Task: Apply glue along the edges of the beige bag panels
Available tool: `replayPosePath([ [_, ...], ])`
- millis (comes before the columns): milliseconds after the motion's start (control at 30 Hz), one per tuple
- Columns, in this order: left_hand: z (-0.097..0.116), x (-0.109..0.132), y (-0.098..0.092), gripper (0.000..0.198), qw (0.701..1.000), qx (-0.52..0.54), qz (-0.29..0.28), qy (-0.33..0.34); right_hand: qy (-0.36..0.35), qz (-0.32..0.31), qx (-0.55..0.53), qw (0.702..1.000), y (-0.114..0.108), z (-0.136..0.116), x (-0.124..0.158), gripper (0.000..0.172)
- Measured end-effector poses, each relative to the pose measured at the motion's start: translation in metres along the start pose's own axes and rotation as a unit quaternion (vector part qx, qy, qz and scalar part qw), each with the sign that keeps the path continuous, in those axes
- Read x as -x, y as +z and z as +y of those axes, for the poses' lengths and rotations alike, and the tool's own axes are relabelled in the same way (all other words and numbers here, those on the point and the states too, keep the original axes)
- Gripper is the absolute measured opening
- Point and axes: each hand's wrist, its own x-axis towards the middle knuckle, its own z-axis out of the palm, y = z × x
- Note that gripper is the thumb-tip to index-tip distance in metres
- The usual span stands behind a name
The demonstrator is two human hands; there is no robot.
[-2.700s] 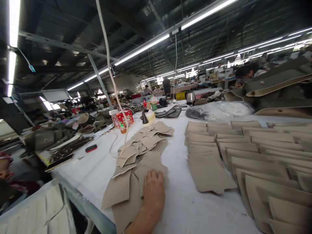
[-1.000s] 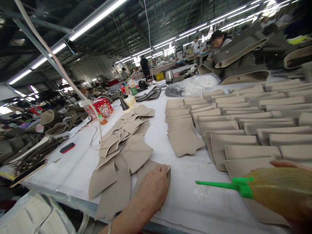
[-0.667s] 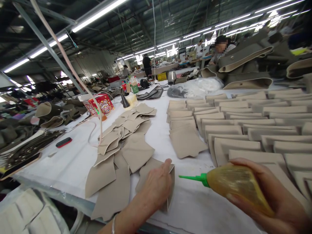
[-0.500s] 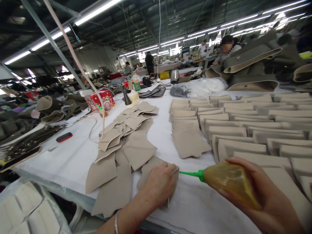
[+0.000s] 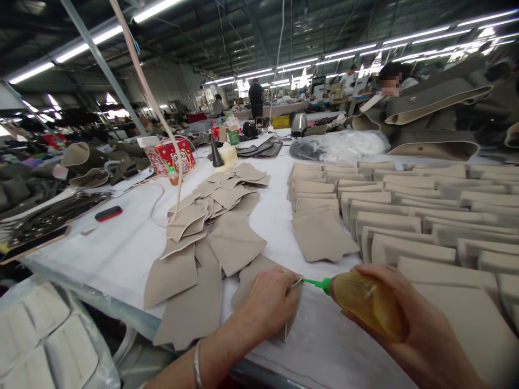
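Note:
My left hand [image 5: 272,302] is closed on a beige leather-like piece [image 5: 253,278], its fingers at the piece's right edge, where a corner is lifted off the table. In my right hand [image 5: 417,319] lies a squeeze bottle [image 5: 367,302] of amber liquid, held on its side. The bottle's thin green nozzle [image 5: 316,283] points left and its tip meets the lifted edge beside my left fingers. More flat beige pieces [image 5: 235,240] overlap in a loose pile just beyond my left hand. Whether liquid is coming out is too small to tell.
Rows of folded beige pieces [image 5: 397,221] cover the table's right side. A pale hose [image 5: 178,178] hangs down by the pile. Further back are a red patterned box [image 5: 172,156], a black cone [image 5: 217,156] and clear plastic bags [image 5: 344,146]. People work in the background.
The bottle and my right hand have shifted slightly left, the nozzle tip staying at the piece's edge. My left hand keeps its grip. The whole view has moved a little.

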Motion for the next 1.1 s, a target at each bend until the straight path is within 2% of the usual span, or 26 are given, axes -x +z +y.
replayPosePath([
  [333,0.003,0.002,-0.003,0.03,0.999,-0.033,-0.004,-0.003,0.037,-0.008,0.001,0.999,-0.004,0.001,-0.003,0.041],
  [633,0.002,0.002,-0.002,0.027,0.999,-0.04,-0.003,-0.001,0.107,0.009,-0.045,0.993,-0.002,0.005,0.004,0.046],
  [767,0.003,0.003,-0.003,0.024,0.999,-0.041,-0.014,-0.012,0.116,0.012,-0.071,0.991,-0.003,0.004,0.004,0.045],
  [967,0.001,0.004,-0.002,0.029,0.999,-0.038,-0.014,-0.005,0.165,-0.001,-0.081,0.983,-0.003,0.011,0.006,0.05],
  [1100,0.0,0.004,-0.002,0.032,0.999,-0.028,-0.017,-0.006,0.17,0.002,-0.083,0.982,-0.001,0.014,0.009,0.049],
])
